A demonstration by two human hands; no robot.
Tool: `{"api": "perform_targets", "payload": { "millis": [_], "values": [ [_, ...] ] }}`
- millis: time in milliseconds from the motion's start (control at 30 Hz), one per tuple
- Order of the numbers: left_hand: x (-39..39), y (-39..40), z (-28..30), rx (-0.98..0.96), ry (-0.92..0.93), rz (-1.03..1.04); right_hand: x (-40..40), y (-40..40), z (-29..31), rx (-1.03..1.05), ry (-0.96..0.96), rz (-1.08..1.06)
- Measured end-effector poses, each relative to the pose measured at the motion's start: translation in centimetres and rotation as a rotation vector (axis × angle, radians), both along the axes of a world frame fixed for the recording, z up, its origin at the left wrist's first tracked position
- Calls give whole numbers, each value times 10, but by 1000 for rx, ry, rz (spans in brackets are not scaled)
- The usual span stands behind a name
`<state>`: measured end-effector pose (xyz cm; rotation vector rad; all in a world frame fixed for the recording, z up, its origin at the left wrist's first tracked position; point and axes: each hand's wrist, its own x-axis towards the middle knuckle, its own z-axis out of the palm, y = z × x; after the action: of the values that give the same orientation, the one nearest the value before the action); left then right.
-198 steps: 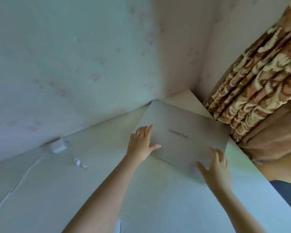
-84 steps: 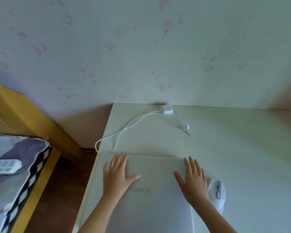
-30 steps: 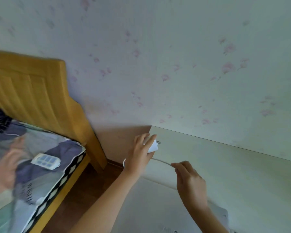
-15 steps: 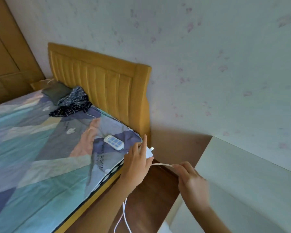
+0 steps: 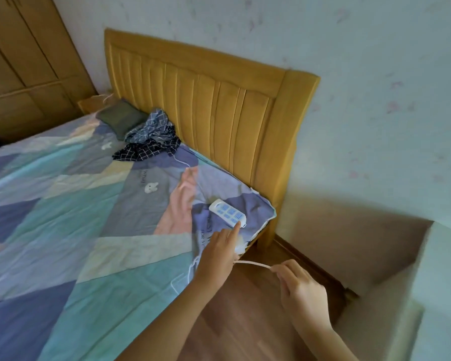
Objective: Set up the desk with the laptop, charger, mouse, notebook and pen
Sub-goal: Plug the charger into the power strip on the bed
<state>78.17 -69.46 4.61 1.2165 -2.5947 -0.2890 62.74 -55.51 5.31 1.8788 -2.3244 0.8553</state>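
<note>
My left hand (image 5: 220,252) holds the white charger plug (image 5: 240,247) at the bed's near corner, index finger stretched out and touching the end of a white power strip (image 5: 227,213) with blue sockets. The plug is mostly hidden behind my fingers. My right hand (image 5: 301,289) pinches the white charger cable (image 5: 250,263), which runs taut between both hands above the wooden floor. The pale desk (image 5: 443,282) shows only as an edge at the far right. Laptop, mouse, notebook and pen are out of view.
The bed (image 5: 63,230) with a patchwork cover fills the left, its yellow headboard (image 5: 206,100) against the wall. A dark checked cloth (image 5: 149,142) and a grey cushion (image 5: 120,117) lie near the headboard. A wooden wardrobe (image 5: 24,61) stands at the back left.
The view has swung further left from the desk to the bed. My left hand has carried the charger plug down to the power strip, and my right hand has followed with the cable.
</note>
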Motion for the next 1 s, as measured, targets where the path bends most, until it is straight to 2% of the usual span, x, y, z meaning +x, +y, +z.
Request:
{"api": "perform_targets", "payload": {
  "millis": [100, 267, 533, 600, 700, 1000],
  "values": [
    [-3, -40, -25, -55, -74, -20, -9, -32, -17, 17, 22, 20],
    [-29, -121, -93, -31, -95, -39, -40, -110, -74, 65, 87, 61],
    [-64, -229, -214, 112, -144, 76, -65, -232, -195, 240, 195, 185],
    [-62, -239, -234, 148, -99, 70, -67, -250, -213, 244, 197, 183],
    [-56, -249, -251, 218, 21, 70, -71, -268, -233, 234, 209, 161],
    [-49, -264, -262, 375, 150, 48, -76, -283, -272, 247, 129, 138]
  ]
}}
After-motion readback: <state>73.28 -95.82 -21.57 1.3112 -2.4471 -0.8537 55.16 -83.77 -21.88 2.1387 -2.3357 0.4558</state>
